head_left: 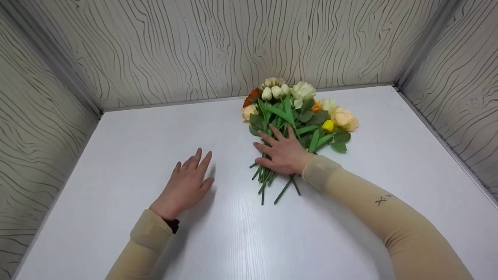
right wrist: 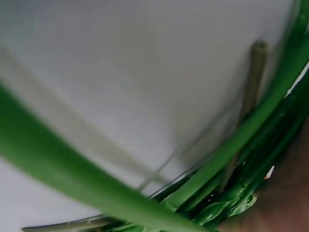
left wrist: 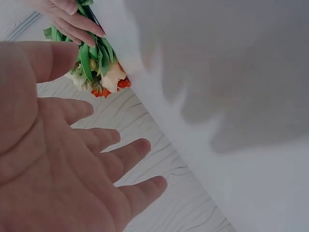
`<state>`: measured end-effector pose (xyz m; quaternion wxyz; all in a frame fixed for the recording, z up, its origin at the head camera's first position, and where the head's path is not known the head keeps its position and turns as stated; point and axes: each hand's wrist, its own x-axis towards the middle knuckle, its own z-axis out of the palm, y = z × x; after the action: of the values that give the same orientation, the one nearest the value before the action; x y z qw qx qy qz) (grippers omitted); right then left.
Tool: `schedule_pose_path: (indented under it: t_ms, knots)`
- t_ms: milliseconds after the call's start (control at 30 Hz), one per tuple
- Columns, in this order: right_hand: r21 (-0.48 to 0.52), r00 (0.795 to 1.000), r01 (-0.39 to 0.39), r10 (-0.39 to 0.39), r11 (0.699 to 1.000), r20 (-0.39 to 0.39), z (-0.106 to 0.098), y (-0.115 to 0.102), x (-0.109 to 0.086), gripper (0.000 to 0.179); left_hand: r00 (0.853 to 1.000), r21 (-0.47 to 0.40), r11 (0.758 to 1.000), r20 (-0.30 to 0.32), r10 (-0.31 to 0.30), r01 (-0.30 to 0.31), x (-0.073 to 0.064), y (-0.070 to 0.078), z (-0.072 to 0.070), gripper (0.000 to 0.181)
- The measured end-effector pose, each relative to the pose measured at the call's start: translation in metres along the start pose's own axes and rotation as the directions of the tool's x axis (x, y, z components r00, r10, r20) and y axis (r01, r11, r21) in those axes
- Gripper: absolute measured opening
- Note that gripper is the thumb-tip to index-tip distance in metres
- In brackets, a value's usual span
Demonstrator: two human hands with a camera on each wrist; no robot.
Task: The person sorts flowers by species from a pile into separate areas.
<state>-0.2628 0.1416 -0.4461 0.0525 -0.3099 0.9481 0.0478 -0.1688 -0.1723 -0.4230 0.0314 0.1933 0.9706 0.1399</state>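
A loose bunch of flowers (head_left: 307,112) lies on the white table, with cream, peach, yellow and orange-red blooms toward the back wall. Its green stems (head_left: 266,179) fan out toward the front. My right hand (head_left: 286,153) rests on the stems and leaves with its fingers spread. In the right wrist view, green stems (right wrist: 241,140) run close beside the edge of that hand. To the left of the bunch, my left hand (head_left: 186,184) hovers above the table, palm down, fingers extended and holding nothing. Its shadow falls on the surface in the left wrist view.
The white table (head_left: 128,155) extends around the flowers on both sides. A wood-grain patterned wall (head_left: 175,50) borders it at the back, with side panels at left and right. A dark band (head_left: 173,224) circles the left wrist.
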Motion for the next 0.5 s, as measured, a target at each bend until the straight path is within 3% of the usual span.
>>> schedule_pose_path:
  t_ms: [200,500]
  knots:
    - [0.052,0.999,-0.002,0.004,0.999,-0.042,0.007,0.036,-0.015,0.071,1.000,-0.026,0.999,0.013,0.019,-0.019,0.001,0.012,0.001,0.068]
    - [0.081,0.996,-0.049,0.055,0.995,-0.071,0.020,0.112,-0.058,0.069,0.998,-0.015,0.998,0.012,0.065,-0.065,0.007,0.037,0.005,0.069]
